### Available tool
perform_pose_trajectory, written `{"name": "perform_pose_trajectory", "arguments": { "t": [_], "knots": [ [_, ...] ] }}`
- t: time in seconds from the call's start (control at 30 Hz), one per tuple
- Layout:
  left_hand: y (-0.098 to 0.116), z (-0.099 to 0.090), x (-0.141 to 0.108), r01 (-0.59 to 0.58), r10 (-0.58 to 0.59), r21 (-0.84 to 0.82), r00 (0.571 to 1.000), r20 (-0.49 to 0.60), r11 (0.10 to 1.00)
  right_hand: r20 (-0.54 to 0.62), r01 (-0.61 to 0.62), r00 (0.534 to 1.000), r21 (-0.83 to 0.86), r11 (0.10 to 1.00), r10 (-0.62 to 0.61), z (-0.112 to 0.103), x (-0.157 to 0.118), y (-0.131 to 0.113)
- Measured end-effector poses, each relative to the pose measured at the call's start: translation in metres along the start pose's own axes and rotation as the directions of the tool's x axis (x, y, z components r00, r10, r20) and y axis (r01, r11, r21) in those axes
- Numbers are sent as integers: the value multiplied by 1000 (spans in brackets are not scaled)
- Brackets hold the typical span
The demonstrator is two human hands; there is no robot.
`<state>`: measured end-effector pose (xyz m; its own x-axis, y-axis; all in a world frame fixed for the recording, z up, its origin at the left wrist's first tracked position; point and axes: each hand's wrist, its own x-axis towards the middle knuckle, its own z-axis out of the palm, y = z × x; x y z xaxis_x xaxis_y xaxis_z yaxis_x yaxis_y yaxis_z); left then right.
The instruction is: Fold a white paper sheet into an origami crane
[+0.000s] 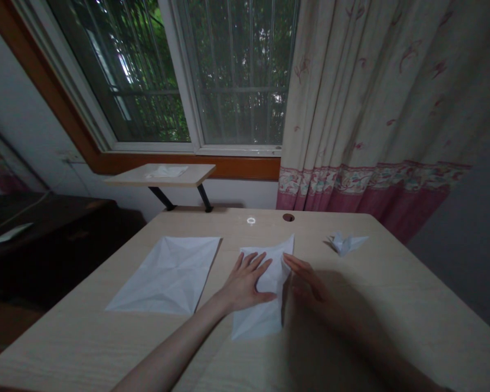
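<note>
A white sheet of paper (258, 321), folded into a narrow upright shape, lies on the table in front of me. My left hand (245, 284) rests flat on it, fingers spread and pointing away from me. At the paper's slightly raised right edge is my right hand (312, 286), its fingers stretched out and the fingertips touching near the top right corner. The right thumb is partly in shadow. To the left lies a creased, unfolded white paper sheet (169, 275). Off to the right sits a folded paper crane (343, 244).
The pale wooden table (392, 305) has a small white ring (251, 220) and a round cable hole (288, 218) near its back edge. A raised side shelf (200, 173) holds crumpled white paper (167, 171). A window and a curtain (351, 109) are behind.
</note>
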<state>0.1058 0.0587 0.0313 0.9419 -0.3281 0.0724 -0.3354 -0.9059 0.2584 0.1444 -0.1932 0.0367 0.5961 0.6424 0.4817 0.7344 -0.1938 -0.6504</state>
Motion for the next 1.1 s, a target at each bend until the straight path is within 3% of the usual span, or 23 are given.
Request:
{"name": "perform_pose_trajectory", "arguments": {
  "t": [0.2,0.33,0.43,0.53,0.63,0.7,0.93,1.1],
  "knots": [
    [-1,5,0,4,-7,-77,999,-41,997,27,96,995,95,991,-98,6,-2,-5],
    [-8,10,2,12,-56,-210,978,-203,978,-56,85,995,72,994,-81,13,-2,-10],
    [-13,9,2,-5,-127,-338,921,-368,941,-112,22,994,108,994,-10,19,-2,-12],
    [-15,2,-1,-28,-217,-428,831,-513,904,-116,18,993,120,993,-4,23,-3,-11],
    [-11,-7,-5,-67,-242,-439,756,-608,896,-128,36,991,14,999,-34,26,-6,-7],
    [-8,-13,-8,-87,-222,-416,737,-638,905,-128,56,990,-59,997,-64,27,-7,-5],
    [-6,-17,-11,-144,-188,-399,705,-683,906,35,122,992,-139,983,-118,27,-9,-6],
    [-11,-18,-12,-138,-198,-411,713,-673,901,208,109,975,-171,979,-72,26,-10,-6]
  ]
}}
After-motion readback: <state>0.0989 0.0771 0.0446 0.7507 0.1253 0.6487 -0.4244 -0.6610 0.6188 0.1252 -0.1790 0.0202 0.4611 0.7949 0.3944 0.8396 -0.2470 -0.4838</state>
